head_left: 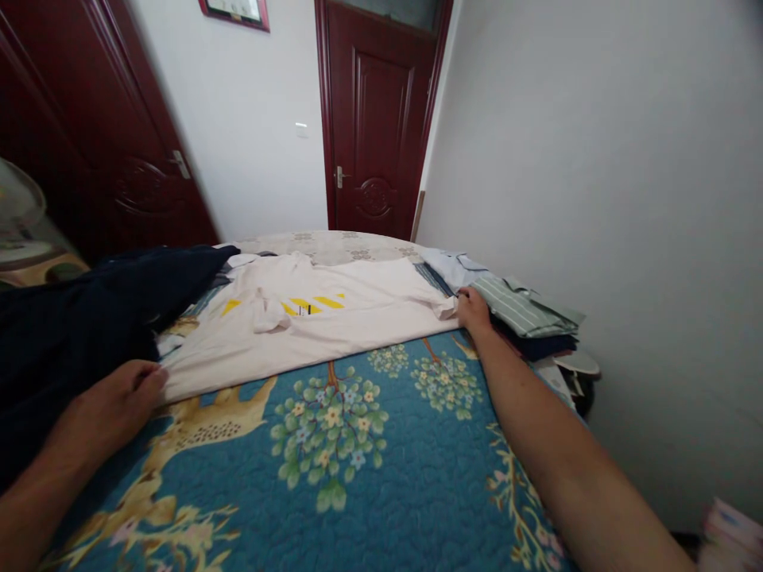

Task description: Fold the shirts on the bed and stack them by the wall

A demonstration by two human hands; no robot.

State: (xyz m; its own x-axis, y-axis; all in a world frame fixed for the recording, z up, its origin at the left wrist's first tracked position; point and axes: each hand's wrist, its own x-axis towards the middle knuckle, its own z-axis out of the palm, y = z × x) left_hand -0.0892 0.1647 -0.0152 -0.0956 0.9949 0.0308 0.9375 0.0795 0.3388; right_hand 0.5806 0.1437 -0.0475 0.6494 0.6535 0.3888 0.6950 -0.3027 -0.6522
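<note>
A white T-shirt (346,338) with a yellow striped print lies stretched sideways across the bed, one side folded over. My left hand (122,405) pinches its near left corner, fingers closed on the cloth. At the far right end, my right hand (474,310) grips the shirt's other edge, close to a stack of folded clothes. One sleeve lies on top of the shirt body, near the print. Beneath the shirt is a blue quilted bedspread (429,477) patterned with flowering trees and deer.
A heap of dark navy clothing (89,318) lies at the left. Folded garments, a green striped shirt (524,306) on top, are stacked at the right edge by the wall. Behind stand two dark red doors (378,119). A fan-like object (24,214) is at far left.
</note>
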